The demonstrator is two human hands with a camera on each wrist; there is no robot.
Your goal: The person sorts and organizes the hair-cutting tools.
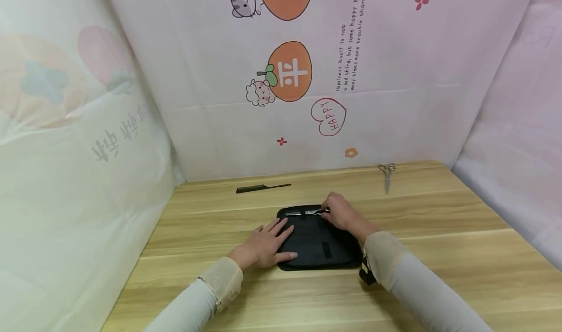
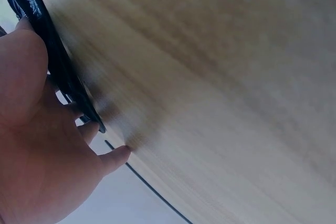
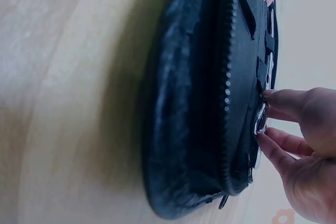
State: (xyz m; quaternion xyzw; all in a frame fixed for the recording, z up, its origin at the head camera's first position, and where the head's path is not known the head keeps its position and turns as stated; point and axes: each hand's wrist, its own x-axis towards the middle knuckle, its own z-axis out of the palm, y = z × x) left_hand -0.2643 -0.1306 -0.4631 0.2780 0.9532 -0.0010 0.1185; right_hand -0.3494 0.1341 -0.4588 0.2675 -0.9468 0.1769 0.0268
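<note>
A black zip case (image 1: 307, 246) lies open on the wooden table, its zipper teeth showing along the edge in the right wrist view. My left hand (image 1: 264, 246) rests on the case's left side with fingers spread. Along the far edge of the case, a pair of silver scissors (image 1: 311, 212) lies under a black elastic loop (image 1: 303, 214), blades pointing left. My right hand (image 1: 340, 212) pinches the scissors by the handle end; a shiny finger ring (image 3: 261, 121) shows between thumb and fingers in the right wrist view.
A black tail comb (image 1: 263, 188) lies behind the case to the left. Another pair of scissors (image 1: 387, 176) lies near the table's back edge on the right. Something black with a yellow mark (image 1: 366, 272) sits below my right wrist. Printed white cloth (image 1: 219, 127) hangs behind the table.
</note>
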